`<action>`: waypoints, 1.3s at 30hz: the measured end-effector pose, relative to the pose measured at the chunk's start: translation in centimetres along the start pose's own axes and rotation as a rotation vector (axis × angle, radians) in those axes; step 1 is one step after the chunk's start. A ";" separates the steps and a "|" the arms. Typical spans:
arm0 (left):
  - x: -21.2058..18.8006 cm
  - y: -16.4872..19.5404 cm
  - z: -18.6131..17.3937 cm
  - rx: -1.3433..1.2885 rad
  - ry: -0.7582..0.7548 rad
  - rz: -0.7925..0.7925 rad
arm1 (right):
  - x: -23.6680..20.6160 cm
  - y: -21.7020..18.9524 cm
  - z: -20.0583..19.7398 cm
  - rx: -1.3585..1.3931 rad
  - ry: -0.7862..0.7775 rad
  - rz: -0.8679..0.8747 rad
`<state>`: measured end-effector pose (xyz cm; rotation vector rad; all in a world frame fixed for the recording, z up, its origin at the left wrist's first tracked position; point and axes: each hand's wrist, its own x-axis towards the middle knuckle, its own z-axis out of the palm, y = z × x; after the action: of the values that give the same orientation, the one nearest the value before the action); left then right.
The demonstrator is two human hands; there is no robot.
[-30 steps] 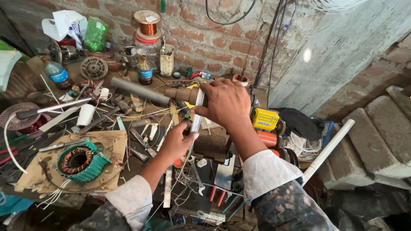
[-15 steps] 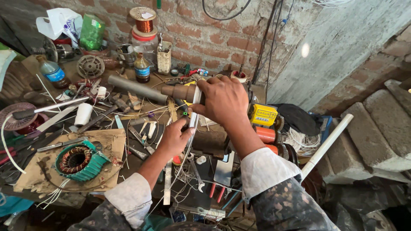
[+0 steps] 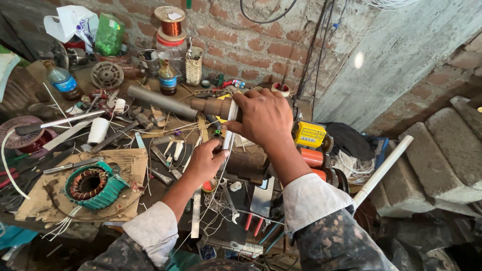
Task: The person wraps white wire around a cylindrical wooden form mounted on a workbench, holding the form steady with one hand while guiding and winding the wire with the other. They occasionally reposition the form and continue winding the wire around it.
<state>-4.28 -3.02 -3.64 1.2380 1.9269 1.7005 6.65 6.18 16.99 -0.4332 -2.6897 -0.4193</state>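
Brick walls back a cluttered workbench (image 3: 150,193). Above its middle, the right hand (image 3: 263,118) grips a brown cylinder (image 3: 213,106) and the top of a white strip (image 3: 230,128); the left hand (image 3: 205,161) pinches that strip lower down. A green motor stator (image 3: 93,184) sits on cardboard well to the left, with a copper wire spool (image 3: 171,22) by the wall.

You have two hands over the worktop (image 3: 125,160): the left (image 3: 203,163) and the right (image 3: 263,118). One green-cased stator with copper windings (image 3: 93,184) lies near left. Two spools of copper wire (image 3: 170,27) stand stacked at the far wall. You can count two plastic bottles: a clear blue-labelled one (image 3: 61,80) far left and a small dark one (image 3: 167,79). One white plastic pipe (image 3: 382,170) leans at right. One grey metal tube (image 3: 160,102) lies across the middle.
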 end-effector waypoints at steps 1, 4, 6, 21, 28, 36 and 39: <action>0.0 0.0 0.0 -0.033 -0.003 -0.003 | 0.0 0.0 0.0 0.000 0.005 -0.003; 0.1 0.1 -0.1 -0.095 0.026 0.034 | 0.1 0.0 -0.1 0.006 -0.007 -0.001; 0.2 0.1 -0.3 -0.051 0.013 0.021 | 0.0 0.0 0.0 0.012 -0.006 0.001; 0.4 0.1 -0.7 0.062 0.002 0.094 | 0.2 0.2 -0.1 0.022 0.020 0.000; 0.3 -0.1 -0.3 0.047 0.028 0.094 | 0.2 0.3 -0.1 0.019 0.034 -0.007; 0.5 0.2 -0.4 0.112 0.038 0.058 | 0.2 0.4 0.1 0.035 0.050 -0.013; 0.5 0.2 -0.5 0.111 0.034 0.097 | 0.2 0.4 0.1 0.041 0.058 -0.015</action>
<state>-4.86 -3.05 -3.19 1.3717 2.0362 1.6915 6.61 6.58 17.05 -0.3838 -2.6423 -0.3738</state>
